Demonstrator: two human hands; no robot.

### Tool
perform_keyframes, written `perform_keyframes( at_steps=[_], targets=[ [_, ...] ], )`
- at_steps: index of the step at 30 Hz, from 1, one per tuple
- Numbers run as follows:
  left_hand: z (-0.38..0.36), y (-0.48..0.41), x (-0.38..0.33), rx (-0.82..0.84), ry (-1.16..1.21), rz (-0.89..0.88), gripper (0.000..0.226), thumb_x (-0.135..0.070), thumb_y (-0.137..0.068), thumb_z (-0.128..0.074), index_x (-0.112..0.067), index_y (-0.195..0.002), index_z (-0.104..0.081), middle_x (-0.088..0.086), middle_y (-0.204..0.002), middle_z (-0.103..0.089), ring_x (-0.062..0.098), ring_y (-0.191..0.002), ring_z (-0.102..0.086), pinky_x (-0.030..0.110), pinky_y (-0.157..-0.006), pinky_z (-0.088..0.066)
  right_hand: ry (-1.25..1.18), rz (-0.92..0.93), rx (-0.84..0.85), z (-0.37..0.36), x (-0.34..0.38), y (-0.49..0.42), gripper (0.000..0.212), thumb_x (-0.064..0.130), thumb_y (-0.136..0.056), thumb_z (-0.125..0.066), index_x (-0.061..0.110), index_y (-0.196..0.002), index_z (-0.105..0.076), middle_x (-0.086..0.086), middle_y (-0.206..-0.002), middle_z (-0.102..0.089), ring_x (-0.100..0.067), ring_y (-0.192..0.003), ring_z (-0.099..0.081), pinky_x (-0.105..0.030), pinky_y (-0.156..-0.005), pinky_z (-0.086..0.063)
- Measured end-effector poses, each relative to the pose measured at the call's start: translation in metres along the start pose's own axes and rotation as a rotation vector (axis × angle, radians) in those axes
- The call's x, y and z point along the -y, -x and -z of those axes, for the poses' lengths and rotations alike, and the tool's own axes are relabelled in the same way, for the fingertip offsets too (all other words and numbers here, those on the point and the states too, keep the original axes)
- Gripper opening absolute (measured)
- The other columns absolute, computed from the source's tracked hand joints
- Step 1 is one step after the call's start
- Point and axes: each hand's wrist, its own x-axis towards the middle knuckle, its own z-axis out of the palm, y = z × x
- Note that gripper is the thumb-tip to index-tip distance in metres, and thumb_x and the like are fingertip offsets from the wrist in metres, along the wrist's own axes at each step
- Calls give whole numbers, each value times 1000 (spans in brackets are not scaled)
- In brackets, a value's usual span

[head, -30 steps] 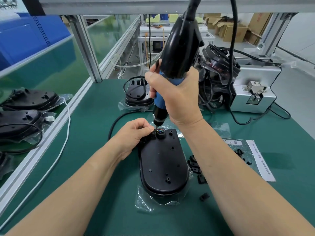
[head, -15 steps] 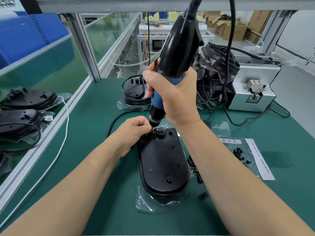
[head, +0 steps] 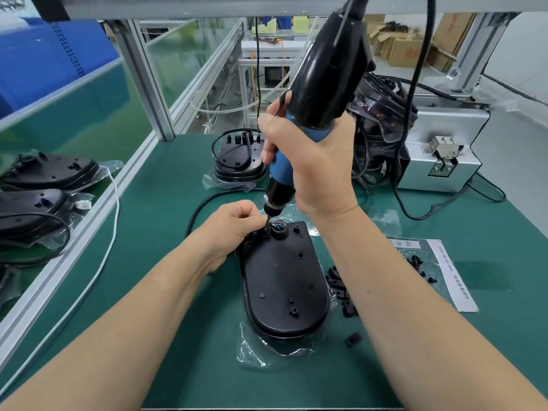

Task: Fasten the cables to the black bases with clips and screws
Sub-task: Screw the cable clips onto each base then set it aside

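Behind the black base [head: 284, 280] lies a second base [head: 238, 161] with its own lead looped on top, and to the right a metal box [head: 441, 149] stands on the green mat [head: 166, 292]. Loose clips [head: 338, 289] lie just beside the base's right edge, partly behind my right forearm, near a printed sheet [head: 444, 280]. More bases [head: 50, 170] sit beyond the rail on the left.

My right hand [head: 311, 161] is wrapped round the screwdriver [head: 323, 84], which tilts down to the base's far left corner. My left hand [head: 234, 225] is curled there, fingertips pinching the cable [head: 204, 203] where it reaches the base. The base lies flat on a clear bag [head: 258, 351] between my forearms.

My fingers and the bit hide the clip and screw. I cannot tell whether the bit sits on a screw. The screwdriver's top is cut off.

Since a second ago little differs: bit at the same corner, base unmoved, both grips unchanged.
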Motion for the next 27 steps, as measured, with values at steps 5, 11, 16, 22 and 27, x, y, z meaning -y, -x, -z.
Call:
perform_keyframes(
  at_steps=[5, 11, 16, 22, 27],
  targets=[
    [1, -1, 2, 9, 1, 5, 41, -1, -86, -62, -23, -54, -48, 3, -67, -45, 19, -72, -35, 34, -70, -27, 21, -10, 2, -4, -1, 1, 11, -4, -74, -64, 3, -69, -57, -9, -56, -52, -24, -48, -47, -35, -53, -42],
    [2, -2, 3, 12, -20, -1, 45, 1, -83, -59, -26, -48, -51, -12, -55, -47, 13, -64, -37, 29, -64, -29, 51, -33, -5, -4, -3, 2, 6, -3, -73, -63, 1, -71, -58, -12, -57, -52, -24, -48, -48, -35, -53, -43],
    [0, 2, 0, -13, 7, 19, 24, -13, -69, -63, -25, -51, -52, 7, -71, -47, 21, -76, -38, 36, -75, -29, 114, -14, 33, -7, -3, 3, 6, -2, -73, -62, -7, -74, -58, -10, -54, -53, -23, -46, -48, -37, -52, -45],
    [3, 2, 2, -1, 3, 33, 38, -5, -82, -64, -24, -51, -53, 7, -71, -50, 23, -77, -39, 38, -75, -30, 156, 6, 61, -9, -6, 0, 13, -3, -76, -62, -15, -74, -56, -10, -54, -52, -23, -46, -48, -42, -51, -45],
    [4, 0, 1, 8, -6, 42, 43, 0, -86, -61, -24, -52, -53, 7, -70, -52, 22, -78, -42, 36, -75, -33, 145, -3, 62, -10, -7, -1, 12, -3, -75, -61, -14, -74, -56, -10, -56, -53, -23, -47, -48, -38, -51, -44]
  ],
)
